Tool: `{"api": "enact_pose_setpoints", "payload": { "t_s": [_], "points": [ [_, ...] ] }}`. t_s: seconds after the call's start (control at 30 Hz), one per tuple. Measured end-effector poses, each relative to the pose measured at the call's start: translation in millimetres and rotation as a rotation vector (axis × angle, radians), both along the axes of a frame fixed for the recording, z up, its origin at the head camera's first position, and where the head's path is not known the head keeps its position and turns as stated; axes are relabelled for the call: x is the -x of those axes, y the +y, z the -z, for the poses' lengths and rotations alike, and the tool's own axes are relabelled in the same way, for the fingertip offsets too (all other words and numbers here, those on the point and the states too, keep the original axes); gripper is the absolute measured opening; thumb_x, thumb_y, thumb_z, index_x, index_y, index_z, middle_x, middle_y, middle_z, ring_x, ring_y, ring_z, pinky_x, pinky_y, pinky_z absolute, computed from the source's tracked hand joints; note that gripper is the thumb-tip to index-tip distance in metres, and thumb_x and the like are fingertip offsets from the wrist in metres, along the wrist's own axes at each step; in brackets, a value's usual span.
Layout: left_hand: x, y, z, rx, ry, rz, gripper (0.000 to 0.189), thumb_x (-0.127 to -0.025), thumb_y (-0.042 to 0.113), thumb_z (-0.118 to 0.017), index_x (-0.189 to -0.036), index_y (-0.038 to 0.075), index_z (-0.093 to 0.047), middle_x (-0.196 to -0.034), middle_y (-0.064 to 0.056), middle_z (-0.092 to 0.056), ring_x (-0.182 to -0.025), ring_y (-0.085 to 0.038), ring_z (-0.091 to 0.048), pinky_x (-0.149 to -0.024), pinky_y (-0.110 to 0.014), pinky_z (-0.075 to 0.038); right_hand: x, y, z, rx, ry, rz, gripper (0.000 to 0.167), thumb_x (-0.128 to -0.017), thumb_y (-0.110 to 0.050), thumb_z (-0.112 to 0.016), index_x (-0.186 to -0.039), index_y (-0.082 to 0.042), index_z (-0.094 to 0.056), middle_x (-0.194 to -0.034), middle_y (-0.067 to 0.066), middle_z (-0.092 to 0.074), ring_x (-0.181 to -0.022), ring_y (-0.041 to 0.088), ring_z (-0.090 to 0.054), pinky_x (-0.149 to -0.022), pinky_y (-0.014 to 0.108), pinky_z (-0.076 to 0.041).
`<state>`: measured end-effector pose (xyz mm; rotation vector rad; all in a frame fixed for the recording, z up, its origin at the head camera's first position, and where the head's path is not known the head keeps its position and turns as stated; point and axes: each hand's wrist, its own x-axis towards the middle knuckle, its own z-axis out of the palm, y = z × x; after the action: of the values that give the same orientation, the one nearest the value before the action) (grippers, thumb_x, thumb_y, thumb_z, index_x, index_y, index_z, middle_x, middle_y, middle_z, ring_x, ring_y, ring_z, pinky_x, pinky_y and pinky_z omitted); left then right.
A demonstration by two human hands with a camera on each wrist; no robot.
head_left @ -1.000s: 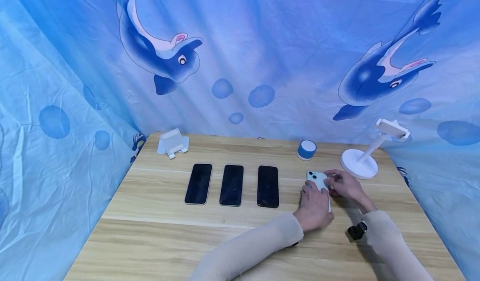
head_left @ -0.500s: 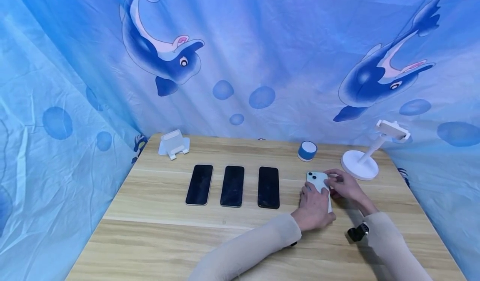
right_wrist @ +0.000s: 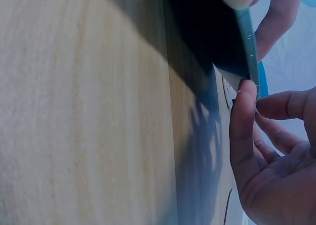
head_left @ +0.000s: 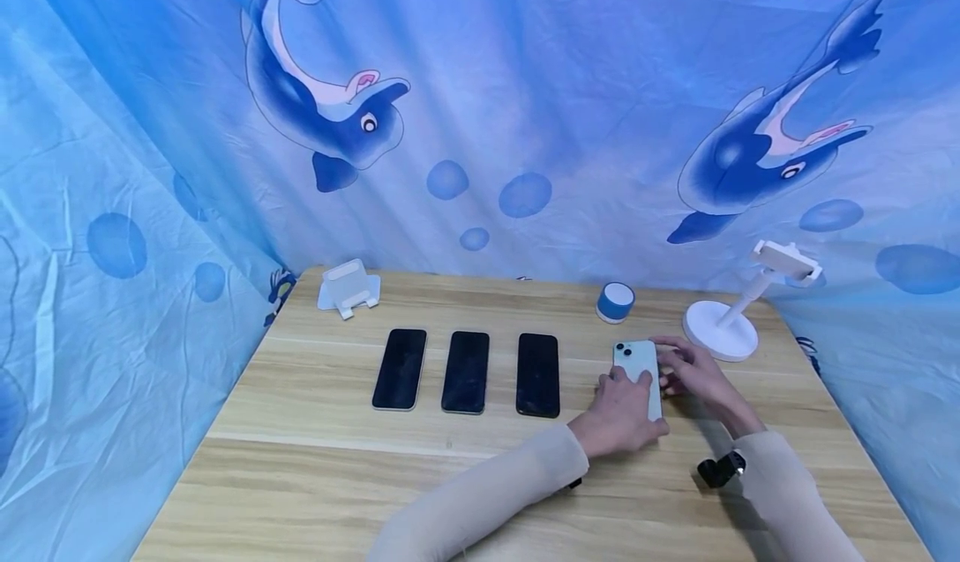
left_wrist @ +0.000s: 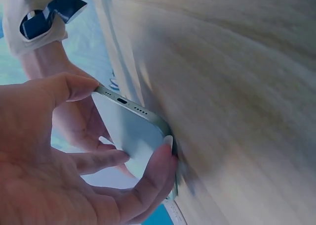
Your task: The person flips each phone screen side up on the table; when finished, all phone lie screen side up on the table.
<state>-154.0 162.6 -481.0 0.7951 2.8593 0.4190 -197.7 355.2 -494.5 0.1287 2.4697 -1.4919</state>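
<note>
A mint-green smartphone (head_left: 634,358), camera side up, lies between my hands at the right of the table. My left hand (head_left: 618,418) grips it across its width, thumb at the lower corner and curled fingers at the opposite edge. One fingertip rests on its back in the left wrist view. My right hand (head_left: 701,378) is at the phone's far right edge; in the right wrist view its index finger and thumb pinch a corner. There the phone's dark screen (right_wrist: 212,34) faces the wooden table, tilted and raised at least partly off it.
Three black-screened phones, left (head_left: 399,369), middle (head_left: 465,373) and right (head_left: 537,375), lie in a row. A white folding stand (head_left: 347,287) is back left. A blue-and-white cylinder (head_left: 615,303) and a white round-based phone stand (head_left: 720,330) stand behind my hands.
My left hand has shifted slightly left, leaving more of the mint-green phone's back showing. The right hand has moved slightly to the right. The three dark phones stay put.
</note>
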Motion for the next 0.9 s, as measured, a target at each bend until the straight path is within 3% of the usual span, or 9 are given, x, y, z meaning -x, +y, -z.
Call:
{"api": "enact_pose_setpoints", "payload": {
  "t_s": [0.17,0.27,0.4,0.67,0.9],
  "points": [
    [2.9,-5.8,-2.4,-0.051,-0.067,-0.002,0.068,-0.091,0.059,-0.069,-0.147,0.026,-0.05,-0.131,-0.011,-0.059,-0.104,-0.02,-0.058,-0.086,-0.029,-0.051,-0.9,-2,-1.5,0.043,0.025,-0.005,0.053,-0.11,-0.015,-0.045,-0.16,-0.001,-0.033,-0.114,0.015,-0.069,-0.079,0.011,-0.069,-0.069,0.031,-0.061],
    [3.9,-8.9,-2.7,-0.078,-0.107,-0.013,0.072,-0.091,0.059,-0.069,-0.152,0.028,-0.045,-0.137,-0.011,-0.057,-0.102,-0.021,-0.06,-0.085,-0.028,-0.052,-1.8,-2,-2.4,0.086,0.036,-0.026,0.054,-0.11,-0.015,-0.046,-0.16,-0.002,-0.032,-0.109,0.009,-0.069,-0.078,0.011,-0.07,-0.069,0.031,-0.061],
    [4.9,-13.9,-2.8,-0.105,-0.119,-0.015,0.076,-0.092,0.059,-0.068,-0.156,0.029,-0.041,-0.137,-0.01,-0.057,-0.1,-0.019,-0.06,-0.085,-0.026,-0.051,-2.9,-4,-4.1,0.106,0.046,-0.056,0.055,-0.11,-0.014,-0.048,-0.161,-0.003,-0.03,-0.109,0.006,-0.069,-0.078,0.012,-0.071,-0.069,0.031,-0.061],
    [8.0,-24.3,-3.3,-0.169,-0.14,-0.009,0.077,-0.093,0.055,-0.068,-0.159,0.027,-0.037,-0.132,-0.007,-0.059,-0.097,-0.014,-0.057,-0.082,-0.024,-0.048,-3.6,-11,-6.7,0.096,0.067,-0.098,0.064,-0.104,-0.007,-0.054,-0.162,-0.005,-0.028,-0.132,0.032,-0.057,-0.083,0.013,-0.068,-0.071,0.033,-0.061],
    [9.3,-29.9,-2.6,-0.232,-0.181,-0.005,0.08,-0.095,0.052,-0.067,-0.162,0.027,-0.033,-0.136,-0.004,-0.06,-0.107,-0.011,-0.058,-0.091,-0.025,-0.049,-2.4,-17,-6.7,0.09,0.069,-0.113,0.071,-0.101,-0.005,-0.057,-0.164,-0.008,-0.025,-0.147,0.036,-0.047,-0.095,0.014,-0.068,-0.077,0.034,-0.062]
  ]
}}
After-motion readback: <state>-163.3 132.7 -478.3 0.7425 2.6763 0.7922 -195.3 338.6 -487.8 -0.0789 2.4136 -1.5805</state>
